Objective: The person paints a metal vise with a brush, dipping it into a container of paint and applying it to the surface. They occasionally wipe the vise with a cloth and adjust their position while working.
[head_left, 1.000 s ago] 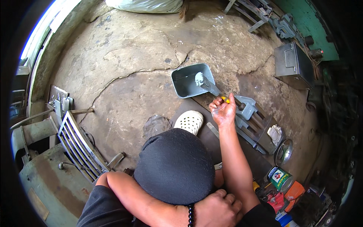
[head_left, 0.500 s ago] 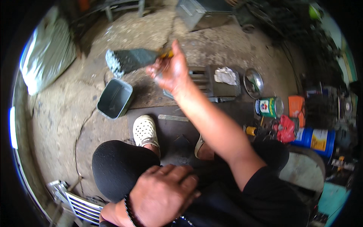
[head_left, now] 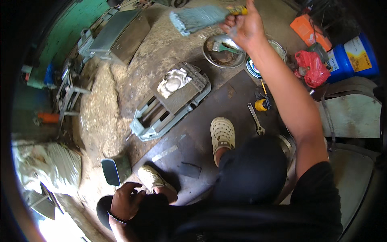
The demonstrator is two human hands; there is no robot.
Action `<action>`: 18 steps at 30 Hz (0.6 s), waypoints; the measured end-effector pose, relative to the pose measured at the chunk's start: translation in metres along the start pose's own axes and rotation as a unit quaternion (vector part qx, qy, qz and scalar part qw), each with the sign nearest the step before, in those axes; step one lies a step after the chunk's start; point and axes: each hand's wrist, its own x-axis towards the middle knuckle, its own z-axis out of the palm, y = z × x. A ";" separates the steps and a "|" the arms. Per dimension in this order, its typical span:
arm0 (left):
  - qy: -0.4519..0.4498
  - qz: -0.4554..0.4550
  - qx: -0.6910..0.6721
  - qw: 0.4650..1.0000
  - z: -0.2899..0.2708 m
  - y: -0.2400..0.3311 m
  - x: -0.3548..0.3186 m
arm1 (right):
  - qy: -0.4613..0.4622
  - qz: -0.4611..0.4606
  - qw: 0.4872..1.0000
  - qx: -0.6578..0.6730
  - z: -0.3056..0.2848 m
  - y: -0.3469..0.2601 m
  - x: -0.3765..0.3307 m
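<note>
My right hand [head_left: 242, 28] is stretched far forward, shut on the yellow handle of a wide brush [head_left: 197, 18] with grey, wet-looking bristles that point left. The brush hangs in the air just above and left of a round metal bowl [head_left: 223, 50], which holds a small green-handled brush. My left hand [head_left: 125, 199] rests on my left knee with its fingers curled, holding nothing. It wears a dark bead bracelet at the wrist.
A grey machine vise [head_left: 169, 105] with a crumpled cloth [head_left: 173, 80] lies on the floor ahead. My pale clogs [head_left: 222, 133] stand on a dark metal sheet [head_left: 225, 97]. A wrench [head_left: 256, 119], a red bag [head_left: 310, 66], a blue drum [head_left: 354, 56] and a small grey tin [head_left: 115, 169] lie around.
My head has turned, so the whole scene has swung. My right hand has carried the brush away from the grey tin and over toward the metal bowl. My left hand has stayed on the knee.
</note>
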 end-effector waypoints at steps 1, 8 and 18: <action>0.001 -0.034 0.019 0.999 0.004 -0.001 0.014 | 0.004 -0.009 1.000 0.022 -0.037 -0.002 0.001; -0.159 -0.162 0.138 0.964 0.006 -0.028 0.134 | 0.133 -0.053 0.988 0.058 -0.212 0.086 0.019; -0.249 -0.161 0.178 0.939 0.008 -0.029 0.235 | 0.206 -0.048 0.951 -0.227 -0.256 0.126 0.054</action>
